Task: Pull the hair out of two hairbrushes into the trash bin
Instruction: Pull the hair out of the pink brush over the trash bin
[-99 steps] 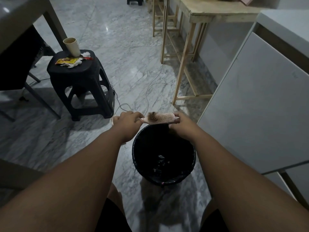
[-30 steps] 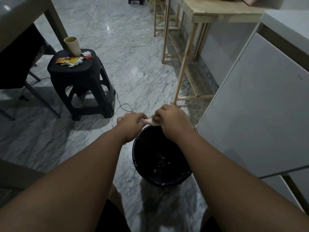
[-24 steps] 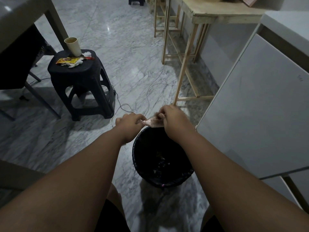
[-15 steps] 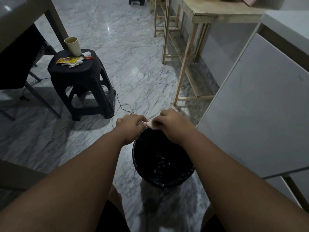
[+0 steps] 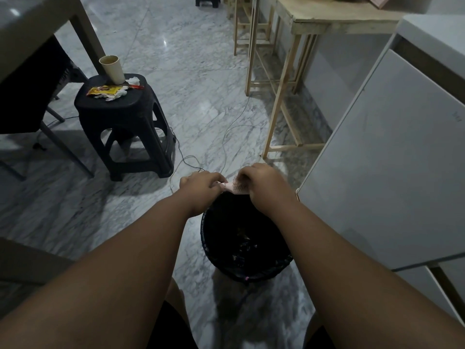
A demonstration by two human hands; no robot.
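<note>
A pink hairbrush (image 5: 235, 188) is held level over the far rim of the black trash bin (image 5: 208, 245), which stands on the marble floor between my knees. My left hand (image 5: 201, 187) is closed around the brush's handle end. Over the bristle side lies my right hand (image 5: 261, 187), its fingertips pinched on dark hair (image 5: 239, 183) caught in the bristles. Most of the brush is hidden under my right hand. Dark rubbish lies at the bottom of the bin. I see only one hairbrush.
A black plastic stool (image 5: 120, 122) stands at the left with a paper cup (image 5: 112, 69) and wrappers (image 5: 107, 91) on it. A wooden table frame (image 5: 284, 79) stands beyond the bin, a white cabinet (image 5: 392, 159) at the right. Thin cables (image 5: 226, 137) run across the floor.
Earlier my right hand held the brush's far end with the bristles showing. It has since moved onto the bristles, picking at the hair. My left hand and the bin have stayed put.
</note>
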